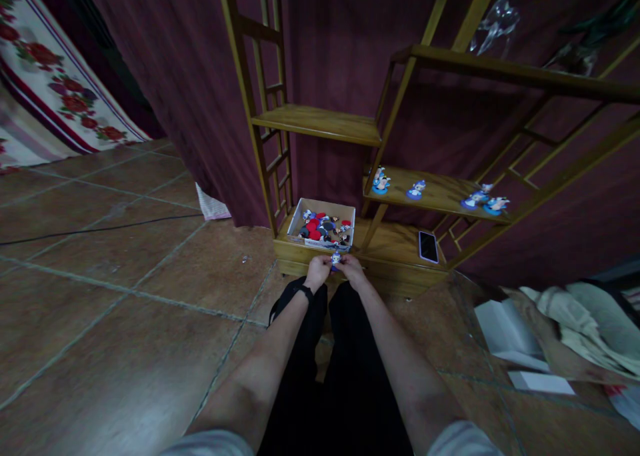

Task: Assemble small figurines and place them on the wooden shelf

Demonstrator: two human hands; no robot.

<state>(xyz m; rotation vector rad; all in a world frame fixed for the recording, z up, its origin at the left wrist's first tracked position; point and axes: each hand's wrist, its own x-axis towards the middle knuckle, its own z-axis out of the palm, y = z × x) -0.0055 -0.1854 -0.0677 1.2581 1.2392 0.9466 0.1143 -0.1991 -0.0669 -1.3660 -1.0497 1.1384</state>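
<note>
Just in front of the open box, I see left hand and right hand together pinching a small figurine — probably light, stiff, smooth plastic — best held low down.

place: looks like a home | wooden display shelving | clear ornament set on it | maroon curtain behind | floral fabric | brown tiled floor
</note>
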